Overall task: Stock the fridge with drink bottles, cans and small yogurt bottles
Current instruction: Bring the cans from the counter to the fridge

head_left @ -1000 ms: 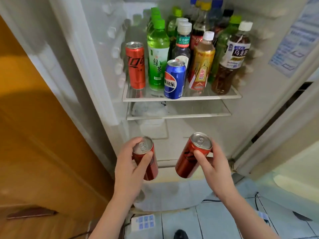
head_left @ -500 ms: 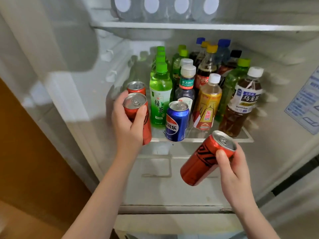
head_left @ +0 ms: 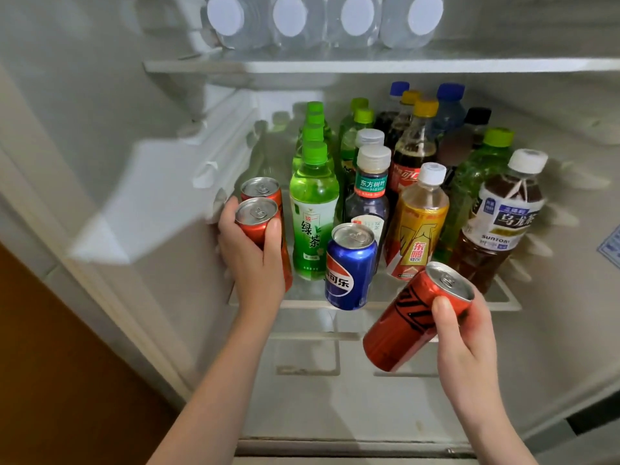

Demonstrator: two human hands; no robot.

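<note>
Your left hand (head_left: 251, 260) grips the upright red can (head_left: 258, 226) at the front left of the glass shelf (head_left: 503, 300), just in front of the rear red can (head_left: 261, 189), which stands upright on it. Your right hand (head_left: 466, 340) holds the tilted red can (head_left: 416, 317) below and in front of the shelf edge, with its silver top pointing up and to the right. The blue can (head_left: 350, 266) stands at the shelf's front edge. Behind it are rows of upright, capped bottles: the green tea bottle (head_left: 313, 209), the dark bottle (head_left: 369, 189) with a cream cap, the yellow bottle (head_left: 417, 226) and the brown tea bottle (head_left: 500, 223). On the shelf above, the clear bottles (head_left: 292, 15) lie with their white caps facing you.
</note>
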